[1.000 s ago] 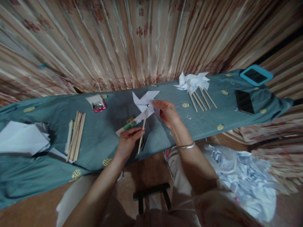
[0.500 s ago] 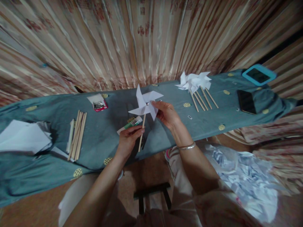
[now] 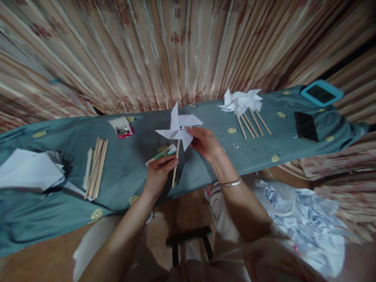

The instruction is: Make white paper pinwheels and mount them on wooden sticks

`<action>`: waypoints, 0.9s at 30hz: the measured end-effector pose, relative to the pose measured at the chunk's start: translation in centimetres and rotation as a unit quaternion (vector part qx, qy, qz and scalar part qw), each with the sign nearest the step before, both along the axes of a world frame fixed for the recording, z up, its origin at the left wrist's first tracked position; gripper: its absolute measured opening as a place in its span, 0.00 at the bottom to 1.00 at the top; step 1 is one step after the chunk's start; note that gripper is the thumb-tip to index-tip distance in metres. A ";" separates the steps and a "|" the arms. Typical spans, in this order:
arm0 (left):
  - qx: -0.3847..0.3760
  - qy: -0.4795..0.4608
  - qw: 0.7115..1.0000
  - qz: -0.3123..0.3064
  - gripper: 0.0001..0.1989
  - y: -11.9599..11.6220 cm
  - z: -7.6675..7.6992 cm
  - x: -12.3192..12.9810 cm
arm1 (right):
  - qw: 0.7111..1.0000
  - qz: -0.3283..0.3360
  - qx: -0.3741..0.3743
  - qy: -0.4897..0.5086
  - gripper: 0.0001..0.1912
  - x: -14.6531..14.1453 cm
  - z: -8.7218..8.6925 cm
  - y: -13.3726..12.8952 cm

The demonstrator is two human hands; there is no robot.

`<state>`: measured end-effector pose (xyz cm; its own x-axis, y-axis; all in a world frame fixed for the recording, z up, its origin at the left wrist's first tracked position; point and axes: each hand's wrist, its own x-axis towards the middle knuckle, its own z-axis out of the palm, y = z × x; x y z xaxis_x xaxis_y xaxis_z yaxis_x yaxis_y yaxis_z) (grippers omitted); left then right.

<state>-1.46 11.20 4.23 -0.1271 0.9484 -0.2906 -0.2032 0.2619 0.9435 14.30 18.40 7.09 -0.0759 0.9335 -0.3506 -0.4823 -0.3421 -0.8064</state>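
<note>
A white paper pinwheel (image 3: 175, 122) with a shiny pin at its centre is held up over the middle of the table. Its wooden stick (image 3: 175, 172) is pinched between the thumb and fingers of my left hand (image 3: 155, 174). My right hand (image 3: 207, 145) is closed at the wheel's right side, its thumb and fingertips on a blade near the pin. Part of that blade is hidden by the fingers. Just behind my left hand lies a green and white packet (image 3: 164, 153), partly covered.
Left on the cloth-covered table (image 3: 141, 152) are a paper stack (image 3: 29, 170), wooden sticks (image 3: 98, 168) and an opened box of pins (image 3: 125, 131). Several pinwheels (image 3: 242, 102), a phone (image 3: 306, 126) and a blue-framed device (image 3: 322, 93) lie right. A scrap-filled bag (image 3: 308, 219) stands below.
The paper wheel has turned a little on its stick, and its blades point in new directions. My right hand has shifted slightly left with it; my left hand stays about still.
</note>
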 end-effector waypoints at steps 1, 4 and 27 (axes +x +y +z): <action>0.001 0.001 1.000 0.002 0.15 0.0 0.0 0.0 | 1.000 0.003 -0.002 0.001 0.07 0.0 -0.1 0.0; 0.001 0.004 1.000 0.002 0.16 0.0 -0.2 -0.1 | 1.000 0.009 -0.005 0.007 0.05 0.0 -0.3 0.1; 0.009 0.020 1.000 -0.001 0.15 0.1 0.0 -0.3 | 0.999 0.039 -0.007 0.001 0.09 -0.4 -0.4 -0.1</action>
